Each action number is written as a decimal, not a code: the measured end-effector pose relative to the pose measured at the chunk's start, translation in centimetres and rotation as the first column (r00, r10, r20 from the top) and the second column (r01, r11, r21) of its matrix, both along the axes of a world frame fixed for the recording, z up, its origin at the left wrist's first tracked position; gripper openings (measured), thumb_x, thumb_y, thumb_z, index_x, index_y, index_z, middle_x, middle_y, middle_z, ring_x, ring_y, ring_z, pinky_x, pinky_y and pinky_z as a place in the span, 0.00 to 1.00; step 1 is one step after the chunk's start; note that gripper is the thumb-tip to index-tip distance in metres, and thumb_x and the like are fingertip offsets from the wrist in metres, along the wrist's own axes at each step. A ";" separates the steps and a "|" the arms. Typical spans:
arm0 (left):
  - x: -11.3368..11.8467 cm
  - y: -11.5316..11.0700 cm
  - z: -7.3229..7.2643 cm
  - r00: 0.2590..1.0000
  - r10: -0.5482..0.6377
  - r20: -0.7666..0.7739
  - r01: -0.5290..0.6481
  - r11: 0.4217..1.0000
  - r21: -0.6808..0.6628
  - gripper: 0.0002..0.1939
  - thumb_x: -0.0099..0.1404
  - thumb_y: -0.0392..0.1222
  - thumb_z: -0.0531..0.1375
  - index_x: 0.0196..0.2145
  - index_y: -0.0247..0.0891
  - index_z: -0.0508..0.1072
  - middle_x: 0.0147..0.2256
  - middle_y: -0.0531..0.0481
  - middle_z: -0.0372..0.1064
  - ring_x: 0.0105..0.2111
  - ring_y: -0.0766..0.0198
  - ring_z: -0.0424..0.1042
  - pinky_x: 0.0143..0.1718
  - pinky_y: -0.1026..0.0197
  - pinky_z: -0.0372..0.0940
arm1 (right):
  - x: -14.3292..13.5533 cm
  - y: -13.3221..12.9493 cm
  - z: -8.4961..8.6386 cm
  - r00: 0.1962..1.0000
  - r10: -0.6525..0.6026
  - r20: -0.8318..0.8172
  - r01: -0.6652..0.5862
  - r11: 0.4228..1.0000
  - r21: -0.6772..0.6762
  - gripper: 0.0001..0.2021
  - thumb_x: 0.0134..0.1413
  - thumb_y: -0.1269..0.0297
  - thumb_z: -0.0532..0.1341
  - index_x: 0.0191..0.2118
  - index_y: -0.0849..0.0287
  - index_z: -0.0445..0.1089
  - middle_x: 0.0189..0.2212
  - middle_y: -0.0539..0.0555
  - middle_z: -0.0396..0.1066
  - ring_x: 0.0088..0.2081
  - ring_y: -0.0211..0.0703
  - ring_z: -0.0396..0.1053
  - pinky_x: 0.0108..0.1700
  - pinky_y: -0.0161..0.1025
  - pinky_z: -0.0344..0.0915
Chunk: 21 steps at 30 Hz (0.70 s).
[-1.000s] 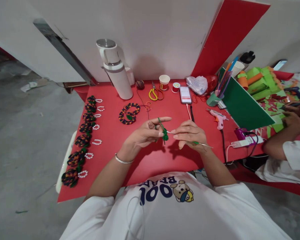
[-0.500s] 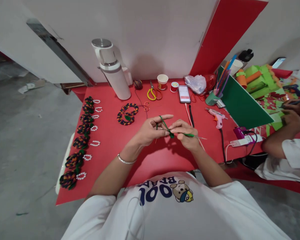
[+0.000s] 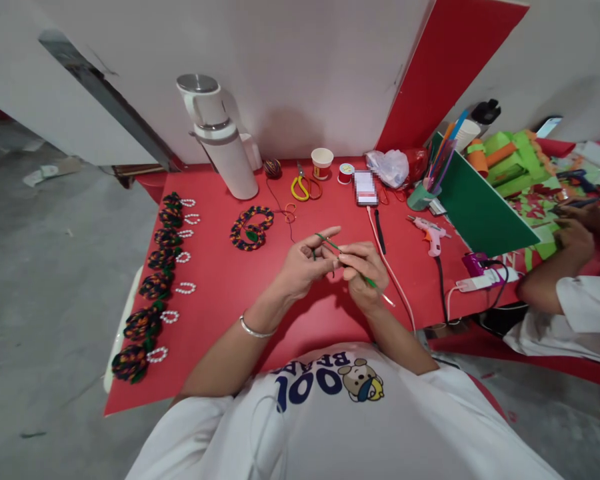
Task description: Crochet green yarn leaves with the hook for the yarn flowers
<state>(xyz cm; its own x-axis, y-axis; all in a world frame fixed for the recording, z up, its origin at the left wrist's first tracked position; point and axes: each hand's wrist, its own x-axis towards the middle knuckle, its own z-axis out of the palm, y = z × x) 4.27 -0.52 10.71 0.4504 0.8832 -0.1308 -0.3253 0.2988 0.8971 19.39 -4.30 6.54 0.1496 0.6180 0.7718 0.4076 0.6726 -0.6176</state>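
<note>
Green yarn [image 3: 329, 241] runs over the raised index finger of my left hand [image 3: 300, 268], whose thumb and other fingers pinch close to the working end. My right hand [image 3: 366, 275] grips a crochet hook [image 3: 371, 283] with a green handle; its pale rear end points down and right. Both hands meet above the red table, fingertips touching or nearly so. The small green crocheted piece is mostly covered by my fingers. Left of my hands lies a braided multicoloured cord loop [image 3: 251, 228] with a green leaf-like piece on it.
Several multicoloured yarn bundles [image 3: 155, 285] and bead rings [image 3: 170, 317] line the left edge. Behind stand a white flask [image 3: 227, 157], yarn ball [image 3: 273, 168], scissors [image 3: 301, 189], paper cup [image 3: 322, 164] and phone [image 3: 365, 188]. A glue gun [image 3: 433, 235] lies right; beyond the green divider [image 3: 485, 200], another person's hand [image 3: 575, 237] works.
My right hand has turned, so the hook's rear end now slopes more steeply downward. The green crocheted piece, visible before, is now largely hidden by my fingers. The view has shifted slightly.
</note>
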 end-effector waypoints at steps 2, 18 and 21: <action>-0.8 0.4 0.4 1.000 -0.026 -0.016 0.026 1.000 -0.017 0.44 0.46 0.39 0.77 0.61 0.32 0.73 0.25 0.53 0.74 0.22 0.71 0.68 0.25 0.68 0.59 | 0.3 0.4 -0.1 0.988 0.108 -0.107 -0.118 0.989 -0.089 0.17 0.62 0.42 0.62 0.40 0.46 0.81 0.38 0.54 0.79 0.41 0.46 0.76 0.44 0.48 0.75; -3.1 1.1 1.3 0.985 -0.109 -0.131 0.112 0.994 0.015 0.38 0.48 0.38 0.77 0.58 0.32 0.76 0.29 0.47 0.78 0.26 0.67 0.73 0.26 0.67 0.61 | 2.4 1.4 1.3 0.903 0.373 -0.216 -0.427 0.837 -0.343 0.21 0.61 0.39 0.62 0.37 0.51 0.81 0.38 0.56 0.81 0.44 0.48 0.78 0.48 0.49 0.76; -2.6 0.8 1.4 0.992 -0.055 -0.109 0.058 0.998 0.024 0.41 0.48 0.38 0.76 0.60 0.30 0.74 0.28 0.47 0.79 0.27 0.65 0.75 0.31 0.64 0.67 | 1.5 1.0 0.8 0.945 0.256 -0.205 -0.308 0.908 -0.283 0.20 0.62 0.40 0.61 0.39 0.48 0.81 0.40 0.55 0.81 0.45 0.48 0.78 0.48 0.49 0.77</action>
